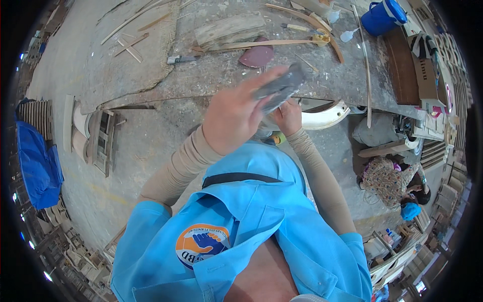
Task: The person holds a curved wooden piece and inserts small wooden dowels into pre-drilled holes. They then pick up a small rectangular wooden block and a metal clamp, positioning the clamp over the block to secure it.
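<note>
My left hand point(234, 115) is raised in front of the bench edge, its fingers wrapped round a dark grey object with a shiny lighter side point(283, 88). Motion smears that object, so its kind is unclear. Lower and just to the right, my right hand point(288, 117) is closed, its fingertips partly hidden behind the grey object. It sits at the near end of a curved cream-coloured wooden part point(327, 116) with holes at its far end. Whatever lies inside the right hand's grip is hidden. Something yellow point(276, 138) shows below my hands, against my blue clothing.
The worn workbench point(201, 83) holds a maroon sanding sheet point(257, 56), a brush-like tool point(182, 59), a wood block point(230, 29), thin strips and a blue cooler jug point(384, 16). A carton point(427, 75) stands right. A person point(386, 181) crouches at lower right; a wooden frame point(103, 141) stands left.
</note>
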`<action>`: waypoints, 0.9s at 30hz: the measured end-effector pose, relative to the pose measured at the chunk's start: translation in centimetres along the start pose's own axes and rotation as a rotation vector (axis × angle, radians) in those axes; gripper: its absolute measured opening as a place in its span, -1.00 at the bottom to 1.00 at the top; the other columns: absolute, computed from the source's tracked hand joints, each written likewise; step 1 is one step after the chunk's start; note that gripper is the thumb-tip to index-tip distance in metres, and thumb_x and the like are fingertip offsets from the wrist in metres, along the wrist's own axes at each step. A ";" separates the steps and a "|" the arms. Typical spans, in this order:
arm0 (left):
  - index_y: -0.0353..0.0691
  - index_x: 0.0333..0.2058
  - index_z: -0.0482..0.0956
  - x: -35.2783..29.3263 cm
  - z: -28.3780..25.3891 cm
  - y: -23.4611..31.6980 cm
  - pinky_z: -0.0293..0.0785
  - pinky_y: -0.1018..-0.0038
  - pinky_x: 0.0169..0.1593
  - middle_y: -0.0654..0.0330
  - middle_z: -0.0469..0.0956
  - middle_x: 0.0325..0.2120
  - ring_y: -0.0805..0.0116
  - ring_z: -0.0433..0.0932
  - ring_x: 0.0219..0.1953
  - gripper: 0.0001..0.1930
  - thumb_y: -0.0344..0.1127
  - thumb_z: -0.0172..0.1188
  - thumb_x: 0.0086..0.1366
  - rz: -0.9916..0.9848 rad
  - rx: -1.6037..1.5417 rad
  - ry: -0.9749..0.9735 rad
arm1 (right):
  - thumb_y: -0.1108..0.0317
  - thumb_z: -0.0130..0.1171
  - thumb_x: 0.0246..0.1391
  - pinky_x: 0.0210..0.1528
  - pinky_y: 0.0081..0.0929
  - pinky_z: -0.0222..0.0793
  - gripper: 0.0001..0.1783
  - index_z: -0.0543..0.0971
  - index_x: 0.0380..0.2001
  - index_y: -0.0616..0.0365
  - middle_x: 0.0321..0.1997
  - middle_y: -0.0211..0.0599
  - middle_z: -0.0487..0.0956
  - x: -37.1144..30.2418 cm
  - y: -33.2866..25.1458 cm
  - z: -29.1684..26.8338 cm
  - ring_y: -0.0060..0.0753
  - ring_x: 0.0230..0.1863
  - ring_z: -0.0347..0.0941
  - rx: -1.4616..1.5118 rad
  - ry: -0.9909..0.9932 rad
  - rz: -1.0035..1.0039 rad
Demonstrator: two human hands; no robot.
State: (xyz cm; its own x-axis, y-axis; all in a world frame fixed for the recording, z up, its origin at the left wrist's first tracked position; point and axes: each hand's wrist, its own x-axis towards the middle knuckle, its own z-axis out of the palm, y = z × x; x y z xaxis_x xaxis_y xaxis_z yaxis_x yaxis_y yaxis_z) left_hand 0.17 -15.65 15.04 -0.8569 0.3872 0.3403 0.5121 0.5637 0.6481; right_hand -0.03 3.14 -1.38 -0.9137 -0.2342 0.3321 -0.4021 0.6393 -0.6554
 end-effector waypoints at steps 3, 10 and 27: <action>-0.27 -0.02 0.45 0.3 0.5 -0.2 0.47 0.28 -0.32 0.01 0.55 -0.26 0.04 0.55 -0.33 -0.67 -0.40 0.09 0.23 -0.089 -0.024 -0.076 | 0.37 0.19 -0.01 -0.44 -0.21 0.35 -0.88 0.46 -0.44 0.13 -0.45 -0.19 0.49 0.2 0.1 0.2 -0.05 -0.42 0.45 0.013 0.014 -0.011; -0.38 -0.09 0.51 0.4 -0.7 -1.0 0.35 0.34 -0.47 -0.04 0.52 -0.52 0.10 0.48 -0.58 -0.71 -0.33 0.11 0.28 -0.208 -0.141 0.062 | 0.38 0.19 0.03 -0.45 -0.22 0.33 -0.88 0.48 -0.39 0.16 -0.46 -0.18 0.51 -0.1 0.1 0.0 -0.03 -0.44 0.46 0.104 0.010 0.127; -0.37 -0.09 0.51 -1.7 0.0 -2.8 0.29 0.35 -0.49 0.01 0.43 -0.63 0.17 0.39 -0.63 -0.70 -0.30 0.10 0.30 -0.297 -0.178 0.131 | 0.40 0.22 0.00 -0.43 -0.29 0.37 -0.87 0.55 -0.33 0.10 -0.45 -0.23 0.53 0.3 -0.3 -0.1 -0.11 -0.44 0.48 0.099 -0.013 0.105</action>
State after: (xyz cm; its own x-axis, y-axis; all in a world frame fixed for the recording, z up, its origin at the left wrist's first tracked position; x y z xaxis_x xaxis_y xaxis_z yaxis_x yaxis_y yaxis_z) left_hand 0.22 -17.90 12.65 -0.9728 0.1230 0.1963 0.2316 0.4971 0.8362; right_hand -0.20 3.00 -1.02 -0.9515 -0.1800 0.2495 -0.3075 0.5859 -0.7498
